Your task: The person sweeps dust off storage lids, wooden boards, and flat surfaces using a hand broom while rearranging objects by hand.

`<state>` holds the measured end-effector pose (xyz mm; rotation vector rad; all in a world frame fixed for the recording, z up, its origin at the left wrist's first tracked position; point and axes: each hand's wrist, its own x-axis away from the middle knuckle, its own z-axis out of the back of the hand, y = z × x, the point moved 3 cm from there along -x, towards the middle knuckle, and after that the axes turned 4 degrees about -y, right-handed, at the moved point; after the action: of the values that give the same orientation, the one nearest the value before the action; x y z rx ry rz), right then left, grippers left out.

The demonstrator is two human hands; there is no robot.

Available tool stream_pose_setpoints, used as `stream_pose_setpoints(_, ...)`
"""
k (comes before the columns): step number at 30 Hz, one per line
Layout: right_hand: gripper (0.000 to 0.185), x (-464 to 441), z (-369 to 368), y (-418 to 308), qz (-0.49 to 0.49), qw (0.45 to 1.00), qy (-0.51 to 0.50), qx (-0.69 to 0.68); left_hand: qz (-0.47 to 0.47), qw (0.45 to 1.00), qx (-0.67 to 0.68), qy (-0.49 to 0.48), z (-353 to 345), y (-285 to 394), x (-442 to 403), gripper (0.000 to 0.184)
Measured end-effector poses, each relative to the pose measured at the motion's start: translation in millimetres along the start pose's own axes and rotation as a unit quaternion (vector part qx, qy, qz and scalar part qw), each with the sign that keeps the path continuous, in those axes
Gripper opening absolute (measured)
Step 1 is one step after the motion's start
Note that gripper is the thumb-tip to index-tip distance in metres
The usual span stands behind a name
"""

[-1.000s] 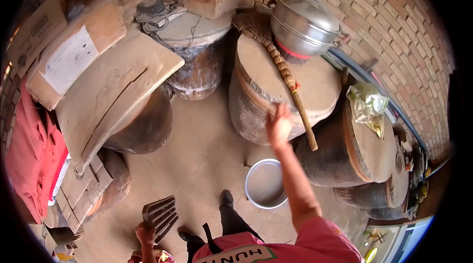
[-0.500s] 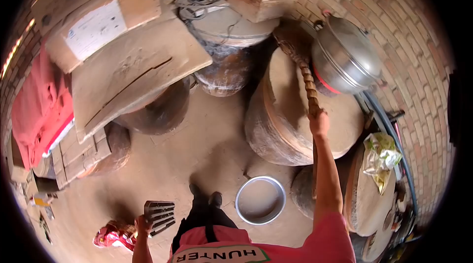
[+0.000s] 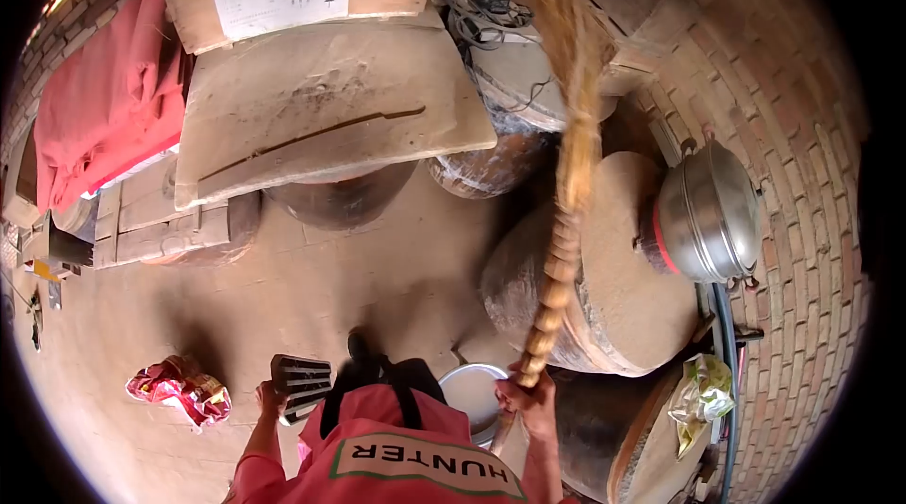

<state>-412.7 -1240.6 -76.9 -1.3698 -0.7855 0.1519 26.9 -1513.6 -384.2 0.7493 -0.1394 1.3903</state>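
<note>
A straw broom (image 3: 559, 268) with a bound handle stands nearly upright in the view, its bristles at the top, slightly blurred. My right hand (image 3: 530, 402) is closed round its handle. Down at the left, my left hand (image 3: 271, 399) grips a dark slatted object (image 3: 302, 386) by its edge. A metal basin (image 3: 469, 389) on the floor is partly hidden behind my body and right hand. Beside the broom is a large jar with a round, dusty lid (image 3: 637, 259).
A metal steamer pot (image 3: 710, 211) sits on the round lid. Plastic bags lie on the floor (image 3: 181, 389) and on another jar (image 3: 700, 400). A wooden board (image 3: 330, 108), a red cloth (image 3: 118, 93) and a cable bundle (image 3: 486, 8) are further back.
My right hand has taken hold of the broom, lifted it off the round lid and drawn it nearer my body. The view has turned left. My left hand still holds the slatted object.
</note>
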Motion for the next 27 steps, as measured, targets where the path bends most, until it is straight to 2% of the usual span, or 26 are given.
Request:
stream_pose_setpoints(1, 0.033, -15.6, -5.6, 1.3, 0.020, 1.000, -0.023, 0.006, -0.028, 1.000, -0.004, 0.011, -1.4, 1.8, -2.7, 0.022)
stream_pose_setpoints(2, 0.034, -27.0, -12.4, -5.3, 0.039, 0.998, -0.048, 0.015, -0.018, 1.000, 0.012, 0.016, 0.5, 5.3, 0.7, 0.021)
stream_pose_setpoints(3, 0.029, -36.7, -20.8, -21.7, 0.096, 0.995, -0.025, 0.012, -0.010, 0.999, 0.030, 0.021, 1.6, 12.1, -0.1, 0.021)
stream_pose_setpoints(6, 0.032, -53.6, -4.1, -29.4, 0.129, 0.991, -0.025, -0.029, 0.015, 0.999, 0.003, 0.041, 2.3, 18.2, -8.5, 0.017)
stream_pose_setpoints(7, 0.032, -54.6, 4.6, -38.9, 0.064, 0.996, -0.053, 0.015, 0.018, 0.998, -0.001, 0.056, 4.0, 22.1, -4.8, 0.017)
stream_pose_setpoints(8, 0.028, -60.0, 5.0, -47.5, 0.044, 0.997, -0.064, 0.019, 0.025, 0.997, -0.003, 0.071, 0.1, 26.4, 1.6, 0.016)
stream_pose_setpoints(10, 0.015, -81.7, -16.0, -66.0, 0.065, 0.986, -0.085, 0.129, 0.074, 0.995, 0.017, 0.061, -4.3, 30.5, 0.7, 0.018)
stream_pose_setpoints(11, 0.018, -100.8, -25.1, -66.3, 0.136, 0.966, -0.094, 0.201, 0.082, 0.994, 0.015, 0.076, -5.2, 33.4, 2.6, 0.020)
stream_pose_setpoints(12, 0.027, -114.7, -41.0, -72.5, 0.111, 0.966, -0.078, 0.219, 0.089, 0.992, 0.013, 0.093, 1.0, 47.2, 6.7, 0.022)
stream_pose_setpoints(14, 0.025, -141.7, -57.1, -88.7, 0.107, 0.982, -0.131, 0.081, 0.086, 0.989, 0.063, 0.103, 1.1, 53.4, 9.3, 0.025)
stream_pose_setpoints(18, 0.025, -193.6, -19.0, -125.0, 0.123, 0.979, -0.142, 0.076, 0.135, 0.983, 0.070, 0.108, -1.5, 64.9, 17.6, 0.029)
stream_pose_setpoints(20, 0.019, -214.6, -5.7, -158.2, 0.156, 0.977, -0.087, 0.116, 0.153, 0.980, 0.085, 0.092, -14.0, 50.6, 18.8, 0.030)
stream_pose_setpoints(24, 0.027, -283.0, 27.0, -176.3, 0.161, 0.975, -0.077, 0.135, 0.193, 0.974, 0.043, 0.107, -17.6, 70.0, 45.6, 0.034)
stream_pose_setpoints(26, 0.027, -309.7, 31.6, -181.4, 0.171, 0.972, -0.065, 0.150, 0.196, 0.968, 0.134, 0.084, -23.1, 68.1, 56.7, 0.035)
stream_pose_setpoints(27, 0.032, -326.1, 39.2, -177.8, 0.169, 0.963, -0.049, 0.203, 0.202, 0.962, 0.104, 0.150, -29.2, 70.3, 65.0, 0.033)
